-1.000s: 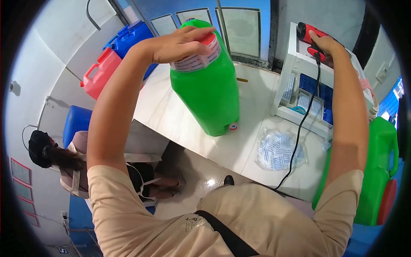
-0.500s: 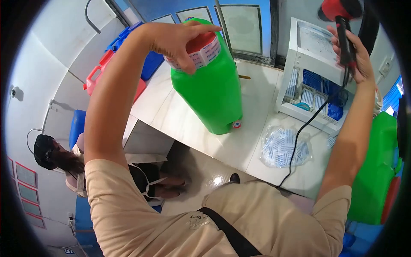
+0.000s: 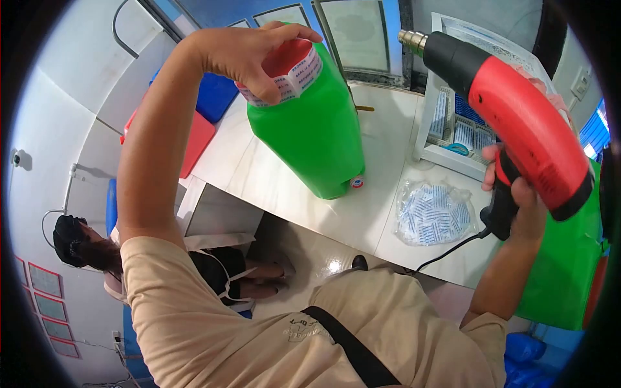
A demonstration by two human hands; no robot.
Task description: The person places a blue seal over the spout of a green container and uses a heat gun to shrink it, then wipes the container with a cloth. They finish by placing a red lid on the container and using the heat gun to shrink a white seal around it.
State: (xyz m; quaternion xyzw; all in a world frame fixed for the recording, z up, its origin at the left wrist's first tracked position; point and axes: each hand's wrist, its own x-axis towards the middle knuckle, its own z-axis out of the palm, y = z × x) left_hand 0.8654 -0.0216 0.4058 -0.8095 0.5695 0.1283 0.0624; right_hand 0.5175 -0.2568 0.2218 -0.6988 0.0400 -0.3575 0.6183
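A green plastic jug stands on the white counter in front of me. Around its red cap sits a white shrink seal band with printed lettering. My left hand reaches over the top, thumb and fingers closed around the banded cap. In my right hand is a red and black heat gun, gripped by its black handle. Its metal nozzle points left, above the counter and apart from the jug. The cord drops from the handle toward the counter's front edge.
A clear bag of printed seal bands lies on the counter. Behind it is a white drawer unit with trays. Red and blue jugs stand left, another green jug right. A person sits at lower left.
My right hand has brought the heat gun down and nearer, turning its nozzle from away to leftward, toward the jug's side. My left hand stays on the cap.
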